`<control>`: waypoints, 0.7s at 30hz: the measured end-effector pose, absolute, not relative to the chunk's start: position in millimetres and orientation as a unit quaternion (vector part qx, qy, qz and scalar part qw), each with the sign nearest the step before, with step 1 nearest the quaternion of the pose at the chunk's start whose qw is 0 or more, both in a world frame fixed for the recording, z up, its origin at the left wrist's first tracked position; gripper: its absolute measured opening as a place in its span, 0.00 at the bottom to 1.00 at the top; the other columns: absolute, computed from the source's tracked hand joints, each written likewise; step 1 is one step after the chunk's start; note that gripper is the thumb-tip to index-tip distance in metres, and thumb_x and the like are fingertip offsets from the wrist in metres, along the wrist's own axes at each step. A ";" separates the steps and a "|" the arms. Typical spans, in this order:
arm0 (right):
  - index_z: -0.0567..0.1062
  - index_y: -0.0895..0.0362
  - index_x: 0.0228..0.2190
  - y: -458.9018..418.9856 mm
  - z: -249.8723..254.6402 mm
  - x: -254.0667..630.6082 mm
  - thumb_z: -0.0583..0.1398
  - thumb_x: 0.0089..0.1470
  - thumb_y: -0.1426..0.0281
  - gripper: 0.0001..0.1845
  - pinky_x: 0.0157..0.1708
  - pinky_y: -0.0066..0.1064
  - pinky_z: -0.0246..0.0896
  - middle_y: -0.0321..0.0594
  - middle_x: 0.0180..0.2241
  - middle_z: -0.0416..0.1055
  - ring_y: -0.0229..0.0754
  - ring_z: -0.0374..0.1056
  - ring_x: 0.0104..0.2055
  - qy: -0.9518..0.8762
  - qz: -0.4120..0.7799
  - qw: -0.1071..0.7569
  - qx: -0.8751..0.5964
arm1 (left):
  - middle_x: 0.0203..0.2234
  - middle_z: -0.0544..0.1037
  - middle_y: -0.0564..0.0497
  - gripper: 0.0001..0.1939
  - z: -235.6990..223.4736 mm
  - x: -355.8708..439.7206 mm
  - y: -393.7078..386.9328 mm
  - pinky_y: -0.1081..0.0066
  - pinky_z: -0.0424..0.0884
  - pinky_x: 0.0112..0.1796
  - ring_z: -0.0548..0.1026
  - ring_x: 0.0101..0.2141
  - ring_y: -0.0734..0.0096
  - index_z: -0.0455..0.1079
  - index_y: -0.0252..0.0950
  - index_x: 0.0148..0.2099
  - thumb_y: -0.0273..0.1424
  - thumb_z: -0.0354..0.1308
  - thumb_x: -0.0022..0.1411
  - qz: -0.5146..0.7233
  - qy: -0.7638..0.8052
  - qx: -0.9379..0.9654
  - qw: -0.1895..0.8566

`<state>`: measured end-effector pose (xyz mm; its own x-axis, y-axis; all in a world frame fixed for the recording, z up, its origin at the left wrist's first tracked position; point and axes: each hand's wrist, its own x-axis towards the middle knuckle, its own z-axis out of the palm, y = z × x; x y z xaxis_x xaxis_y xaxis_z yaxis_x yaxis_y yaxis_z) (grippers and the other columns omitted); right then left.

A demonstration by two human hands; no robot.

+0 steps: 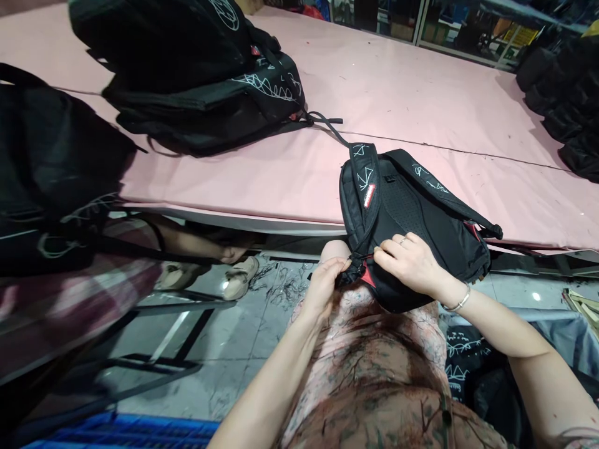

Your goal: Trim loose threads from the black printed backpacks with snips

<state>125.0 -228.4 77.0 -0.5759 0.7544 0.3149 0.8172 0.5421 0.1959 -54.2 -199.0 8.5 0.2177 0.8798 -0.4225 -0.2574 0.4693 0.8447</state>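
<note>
A black backpack (pixel 421 218) with white line drawings and a red tag leans off the pink table's (pixel 281 174) front edge onto my lap. My left hand (pixel 325 284) pinches the bunched strap end at the backpack's lower corner, fingers closed on it. My right hand (pixel 412 265), with a ring and a bracelet, rests on the backpack's bottom edge and grips the fabric beside the red lining.
A stack of similar black backpacks (pixel 196 75) lies at the table's back left, with more dark bags (pixel 51 181) at the left edge and a black pile (pixel 566 106) at the far right. Another person's feet (pixel 234 274) show under the table. A blue crate (pixel 116 430) sits at the bottom left.
</note>
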 end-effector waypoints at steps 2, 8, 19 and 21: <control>0.70 0.56 0.31 -220.6 77.5 129.8 0.50 0.59 0.75 0.10 0.30 0.33 0.44 0.38 0.27 0.68 0.39 0.57 0.30 -0.880 -0.128 0.083 -0.449 | 0.16 0.69 0.56 0.05 11.3 -54.8 -197.1 0.75 0.59 0.25 0.63 0.21 0.76 0.69 0.34 0.18 0.29 0.60 0.40 0.386 0.471 0.340 0.716; 0.68 0.58 0.33 -189.0 64.9 150.0 0.56 0.56 0.72 0.02 0.35 0.30 0.52 0.39 0.31 0.70 0.40 0.62 0.34 -0.889 0.097 0.140 -0.424 | 0.16 0.69 0.55 0.07 11.6 -56.3 -191.4 0.76 0.58 0.25 0.63 0.21 0.77 0.70 0.33 0.18 0.31 0.63 0.38 0.359 0.458 0.331 0.742; 0.68 0.58 0.31 -192.9 28.8 150.3 0.57 0.55 0.69 0.04 0.34 0.29 0.57 0.37 0.29 0.69 0.38 0.64 0.32 -0.816 0.255 0.275 -0.440 | 0.16 0.68 0.55 0.10 5.5 -57.2 -191.2 0.76 0.57 0.24 0.61 0.20 0.78 0.69 0.32 0.20 0.33 0.63 0.39 0.345 0.449 0.325 0.757; 0.68 0.58 0.32 -193.8 36.0 149.7 0.56 0.56 0.69 0.04 0.37 0.30 0.57 0.39 0.31 0.69 0.39 0.64 0.34 -0.848 0.206 0.254 -0.418 | 0.15 0.67 0.55 0.09 6.3 -56.5 -192.7 0.76 0.56 0.24 0.61 0.20 0.78 0.68 0.32 0.20 0.33 0.62 0.40 0.348 0.447 0.343 0.750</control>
